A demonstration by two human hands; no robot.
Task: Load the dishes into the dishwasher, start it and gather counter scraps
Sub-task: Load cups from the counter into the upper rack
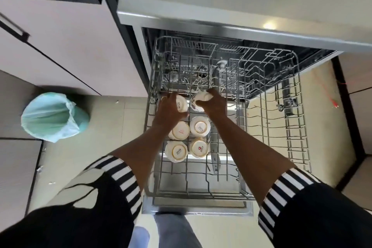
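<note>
Sleeves [124, 175]: black with white-striped cuffs, pushed up both forearms at the bottom of the view.
Door [197, 210]: dishwasher door folded down flat, its front edge just ahead of the person's legs.
Rack [281, 127]: grey wire basket drawn out above the door; its right half is bare wire and its left part carries the cups.
Four set cups [200, 126]: white, mouth down with printed bases up, standing close together as two pairs in the left part of the rack.
Left cup [182, 104]: white with a printed base showing, just beyond the set cups at the far end of the left column.
Right cup [202, 96]: white and tilted, just beyond the set cups in the right column; whether it already rests on the wires cannot be told.
Left hand [169, 109]: fingers curled closely over the left cup from its left side, holding it.
Right hand [215, 102]: fingers wrapped over the right cup with the thumb on its near side, a firm narrow grip.
Handling, as a judgement: the cups look glazed and rigid, light enough for one hand, probably slippery when wet, and liable to chip against a neighbour or the wire. The body wall is the safest hold.
Bin [50, 117]: lined with a pale green bag, on the floor well apart to the left.
</note>
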